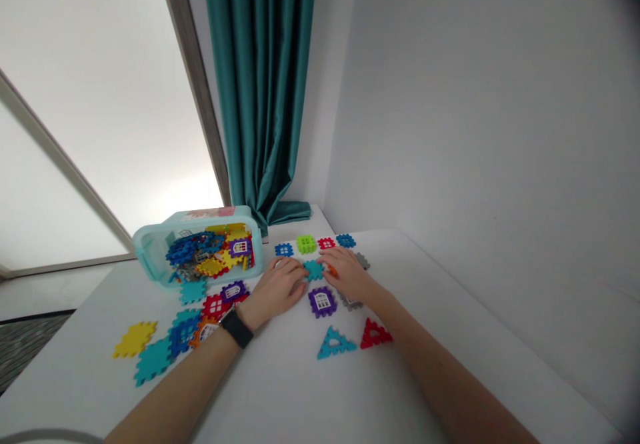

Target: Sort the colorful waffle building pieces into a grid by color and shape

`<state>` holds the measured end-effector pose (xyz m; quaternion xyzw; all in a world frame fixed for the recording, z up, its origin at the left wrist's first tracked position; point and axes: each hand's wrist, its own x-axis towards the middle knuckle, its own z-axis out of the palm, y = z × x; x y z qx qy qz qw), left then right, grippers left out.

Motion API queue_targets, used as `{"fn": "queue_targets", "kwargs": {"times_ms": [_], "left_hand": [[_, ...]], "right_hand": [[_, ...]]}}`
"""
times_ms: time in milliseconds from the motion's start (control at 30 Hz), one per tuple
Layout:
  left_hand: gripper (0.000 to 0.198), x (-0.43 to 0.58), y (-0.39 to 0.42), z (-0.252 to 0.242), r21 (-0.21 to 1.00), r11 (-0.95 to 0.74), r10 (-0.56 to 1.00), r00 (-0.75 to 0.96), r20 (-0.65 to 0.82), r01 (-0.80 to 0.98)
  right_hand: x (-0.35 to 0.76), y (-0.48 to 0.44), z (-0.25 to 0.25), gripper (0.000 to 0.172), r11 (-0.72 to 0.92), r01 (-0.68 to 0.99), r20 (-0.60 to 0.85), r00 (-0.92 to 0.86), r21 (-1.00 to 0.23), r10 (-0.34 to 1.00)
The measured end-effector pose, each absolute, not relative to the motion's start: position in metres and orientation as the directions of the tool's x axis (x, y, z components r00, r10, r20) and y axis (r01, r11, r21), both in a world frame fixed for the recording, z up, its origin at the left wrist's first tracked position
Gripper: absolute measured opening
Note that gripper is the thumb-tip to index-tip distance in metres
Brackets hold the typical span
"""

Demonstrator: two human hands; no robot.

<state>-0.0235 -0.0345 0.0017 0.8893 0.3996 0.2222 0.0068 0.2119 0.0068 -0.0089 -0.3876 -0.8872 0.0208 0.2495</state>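
Observation:
My left hand (281, 285) rests on the white table with its fingers at the left edge of a teal toothed square (314, 270). Over the right edge of that square is my right hand (346, 275), and an orange piece (331, 270) shows beneath its fingers. Whether either hand grips a piece is hard to make out. Just below lies a purple window piece (323, 302), beside a gray piece (350, 303) partly covered by my right hand. Above sit a blue window piece (284, 249), a green one (306, 244), a red one (326, 243) and another blue one (345, 241).
A translucent teal tub (150, 252) lies on its side at the left, full of pieces. Loose pieces, including a yellow one (135, 339), spread below it. Teal (336, 343) and red triangles (375, 334) lie nearer me. A wall borders the table (270, 391) at right.

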Motion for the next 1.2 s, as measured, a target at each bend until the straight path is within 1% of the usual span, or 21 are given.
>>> {"fn": "queue_targets", "kwargs": {"times_ms": [133, 267, 400, 633, 700, 900, 1000, 1100, 1200], "left_hand": [[0.023, -0.025, -0.037, 0.007, 0.174, -0.681, 0.714, 0.592, 0.375, 0.711], [0.031, -0.029, -0.044, 0.015, 0.132, -0.703, 0.69, 0.625, 0.365, 0.699], [0.034, -0.043, -0.054, 0.024, 0.089, -0.717, 0.673, 0.655, 0.344, 0.691], [0.038, -0.088, -0.08, 0.038, 0.083, -0.705, 0.695, 0.662, 0.281, 0.704], [0.038, -0.102, -0.088, 0.039, 0.092, -0.692, 0.708, 0.648, 0.28, 0.716], [0.03, -0.149, -0.111, 0.04, 0.142, -0.623, 0.772, 0.576, 0.269, 0.769], [0.032, -0.174, -0.121, 0.036, 0.144, -0.567, 0.813, 0.523, 0.254, 0.811], [0.029, -0.197, -0.13, 0.029, 0.144, -0.527, 0.84, 0.488, 0.237, 0.837], [0.03, -0.215, -0.137, 0.022, 0.141, -0.487, 0.862, 0.449, 0.233, 0.862]], "right_hand": [[0.211, 0.005, -0.002, 0.024, 0.709, 0.672, 0.448, -0.578, -0.212, 0.682], [0.202, -0.005, 0.009, 0.028, 0.736, 0.657, 0.464, -0.608, -0.162, 0.644], [0.188, -0.017, 0.018, 0.031, 0.759, 0.64, 0.457, -0.643, -0.12, 0.615], [0.159, -0.029, 0.026, 0.029, 0.794, 0.603, 0.456, -0.687, -0.078, 0.566], [0.148, -0.033, 0.027, 0.031, 0.804, 0.59, 0.456, -0.698, -0.072, 0.553], [0.109, -0.047, 0.031, 0.03, 0.84, 0.535, 0.429, -0.741, -0.086, 0.516], [0.089, -0.05, 0.029, 0.031, 0.855, 0.508, 0.415, -0.759, -0.104, 0.501], [0.07, -0.051, 0.023, 0.031, 0.861, 0.496, 0.392, -0.774, -0.114, 0.498], [0.053, -0.054, 0.015, 0.03, 0.871, 0.473, 0.356, -0.797, -0.134, 0.488]]}}
